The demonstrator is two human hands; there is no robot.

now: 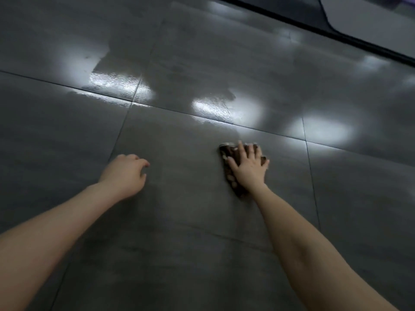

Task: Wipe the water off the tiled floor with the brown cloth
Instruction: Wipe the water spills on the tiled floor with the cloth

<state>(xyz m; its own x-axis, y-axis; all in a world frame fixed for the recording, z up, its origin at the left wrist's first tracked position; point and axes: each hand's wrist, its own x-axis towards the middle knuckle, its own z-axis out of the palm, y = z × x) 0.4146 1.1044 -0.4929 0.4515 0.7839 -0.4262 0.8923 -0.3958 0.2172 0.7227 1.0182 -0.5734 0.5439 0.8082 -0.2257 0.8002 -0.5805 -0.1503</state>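
1. Both hands are down on the tiled floor [179, 232], well apart. My right hand [248, 167] lies flat with its fingers spread, pressing the brown cloth [226, 153] against the tile. My left hand [125, 173] has loosely curled fingers, holds nothing and seems to prop me up.
2. The cloth sits bunched under my right palm and shows along the thumb side and past the fingertips. Its long axis runs roughly in line with my forearm, pointing away from me.
3. The water [116, 83] lies ahead of both hands, beyond the grout line [170, 108] that crosses in front of me. One shiny patch is up and to the left, and another wet patch [211, 106] sits almost straight ahead of the cloth.
4. The right hand is the nearer one to that second patch, and it already has the cloth, so I judge the next stroke is a push forward and slightly left across the grout line.
5. The tile under my arms looks dull, so I judge it mostly dry, with the far tiles left to do.
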